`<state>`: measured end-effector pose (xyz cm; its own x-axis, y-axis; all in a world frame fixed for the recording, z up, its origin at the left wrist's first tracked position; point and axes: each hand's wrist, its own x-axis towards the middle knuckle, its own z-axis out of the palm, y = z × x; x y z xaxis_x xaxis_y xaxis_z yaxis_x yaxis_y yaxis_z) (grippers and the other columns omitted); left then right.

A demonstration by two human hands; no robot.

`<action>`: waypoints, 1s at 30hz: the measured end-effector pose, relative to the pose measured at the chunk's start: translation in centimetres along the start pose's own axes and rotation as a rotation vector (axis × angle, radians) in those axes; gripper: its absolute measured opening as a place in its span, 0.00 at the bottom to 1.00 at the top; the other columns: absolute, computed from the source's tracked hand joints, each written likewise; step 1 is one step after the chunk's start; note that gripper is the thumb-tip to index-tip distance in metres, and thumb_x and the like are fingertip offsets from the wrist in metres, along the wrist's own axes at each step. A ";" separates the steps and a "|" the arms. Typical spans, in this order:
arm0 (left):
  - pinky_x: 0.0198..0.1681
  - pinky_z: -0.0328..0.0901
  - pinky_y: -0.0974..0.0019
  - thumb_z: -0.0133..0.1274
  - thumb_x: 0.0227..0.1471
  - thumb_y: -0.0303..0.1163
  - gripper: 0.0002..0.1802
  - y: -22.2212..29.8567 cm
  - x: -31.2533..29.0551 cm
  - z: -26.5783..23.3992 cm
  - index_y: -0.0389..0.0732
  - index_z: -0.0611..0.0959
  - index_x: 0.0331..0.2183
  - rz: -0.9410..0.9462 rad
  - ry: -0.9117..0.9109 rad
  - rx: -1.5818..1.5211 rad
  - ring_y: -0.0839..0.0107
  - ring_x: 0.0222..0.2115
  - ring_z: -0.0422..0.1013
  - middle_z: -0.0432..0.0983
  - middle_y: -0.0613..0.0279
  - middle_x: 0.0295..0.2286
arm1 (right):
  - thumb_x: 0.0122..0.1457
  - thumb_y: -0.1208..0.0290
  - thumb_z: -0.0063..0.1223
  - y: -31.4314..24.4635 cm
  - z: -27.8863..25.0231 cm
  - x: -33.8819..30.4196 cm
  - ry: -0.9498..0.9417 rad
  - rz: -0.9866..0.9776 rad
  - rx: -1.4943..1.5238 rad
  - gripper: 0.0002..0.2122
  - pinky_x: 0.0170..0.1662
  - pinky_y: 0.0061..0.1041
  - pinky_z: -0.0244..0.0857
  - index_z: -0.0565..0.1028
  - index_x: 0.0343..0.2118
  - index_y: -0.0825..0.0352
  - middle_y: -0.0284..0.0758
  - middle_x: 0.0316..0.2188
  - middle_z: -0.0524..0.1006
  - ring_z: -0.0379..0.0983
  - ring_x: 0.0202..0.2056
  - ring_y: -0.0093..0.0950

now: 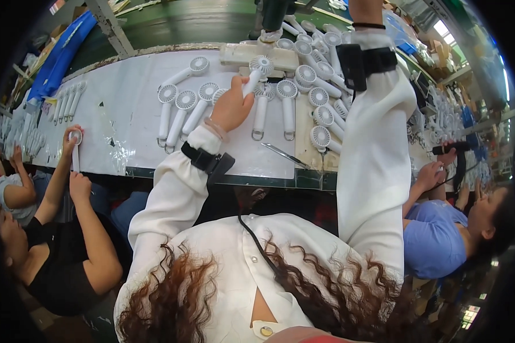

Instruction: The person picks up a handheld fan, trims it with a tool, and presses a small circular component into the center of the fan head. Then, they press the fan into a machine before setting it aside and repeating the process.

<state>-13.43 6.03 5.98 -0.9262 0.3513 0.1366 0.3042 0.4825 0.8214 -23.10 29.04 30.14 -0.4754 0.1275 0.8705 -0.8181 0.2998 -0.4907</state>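
Note:
My left hand is closed round the handle of a white handheld fan. Its round grille points away from me, above a pale block at the far side of the bench. Just below it, two more fans lie side by side, one of them a white fan with a metal loop at its handle end. To the left of my hand several white fans lie in a loose group. My right arm reaches far forward, and its hand is beyond the top edge of the picture.
A heap of fans lies right of centre. Near the bench's front edge rests a slim metal tool. A dark green upright stands beyond the block. Co-workers sit left and right; the left person's hands hold a fan.

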 end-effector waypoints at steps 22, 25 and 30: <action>0.30 0.66 0.49 0.50 0.54 0.36 0.26 -1.9 -11.4 -0.4 0.40 0.63 0.51 0.039 0.057 0.179 0.45 0.26 0.73 0.76 0.45 0.25 | 0.56 0.60 0.53 -0.2 0.3 -27.7 -0.804 0.591 -0.752 0.23 0.34 0.34 0.70 0.65 0.51 0.68 0.41 0.29 0.79 0.77 0.30 0.39; 0.29 0.66 0.49 0.51 0.53 0.36 0.25 -1.8 -11.4 -0.2 0.39 0.64 0.50 -0.008 0.077 0.250 0.46 0.26 0.73 0.76 0.46 0.25 | 0.55 0.60 0.53 -0.1 1.9 -28.3 -0.843 0.546 -0.825 0.25 0.32 0.38 0.70 0.63 0.51 0.69 0.44 0.28 0.79 0.77 0.29 0.44; 0.28 0.67 0.49 0.52 0.52 0.37 0.20 -1.8 -10.7 -0.6 0.38 0.69 0.43 -0.011 0.141 0.387 0.47 0.25 0.74 0.76 0.48 0.25 | 0.52 0.57 0.53 0.4 3.2 -28.0 -0.849 0.520 -0.894 0.28 0.33 0.40 0.70 0.61 0.51 0.70 0.47 0.28 0.78 0.77 0.30 0.45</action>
<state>-4.21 0.92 3.42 -0.9431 0.2439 0.2261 0.3306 0.7615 0.5576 -11.17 22.56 5.49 -0.9843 -0.1100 0.1381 -0.1452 0.9494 -0.2787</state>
